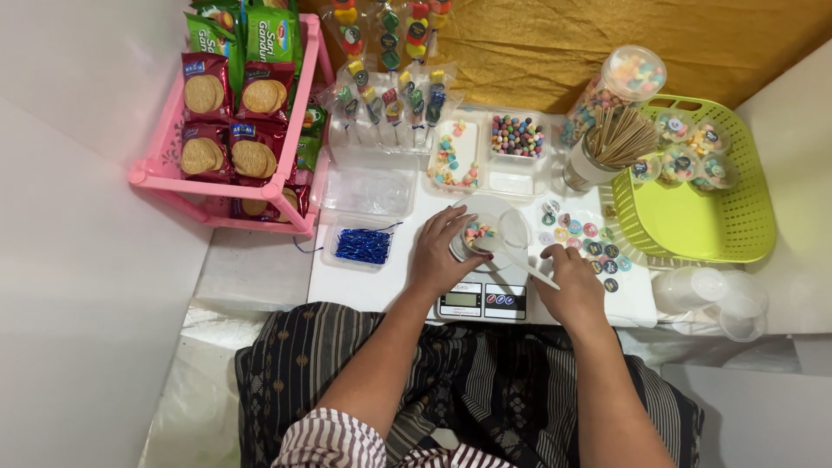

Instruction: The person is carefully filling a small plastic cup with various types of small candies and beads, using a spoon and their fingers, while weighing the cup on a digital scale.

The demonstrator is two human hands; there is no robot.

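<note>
— Where's the small clear cup [477,236] of coloured candies?
— On the kitchen scale [482,299], mid worktop [364,282]. The left hand [440,256] wraps it, grip closed round its side.
— And the right hand [568,282]?
— Its grip pinches a white plastic spoon [523,251] beside the cup, near the round stickers [589,243].

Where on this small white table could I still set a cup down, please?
Bare patches are few: a strip left of the left hand, between the blue twist-tie tray and the scale, and the near right corner below the round stickers. The green basket floor is largely bare. The back is crowded with candy trays and wooden sticks.
</note>
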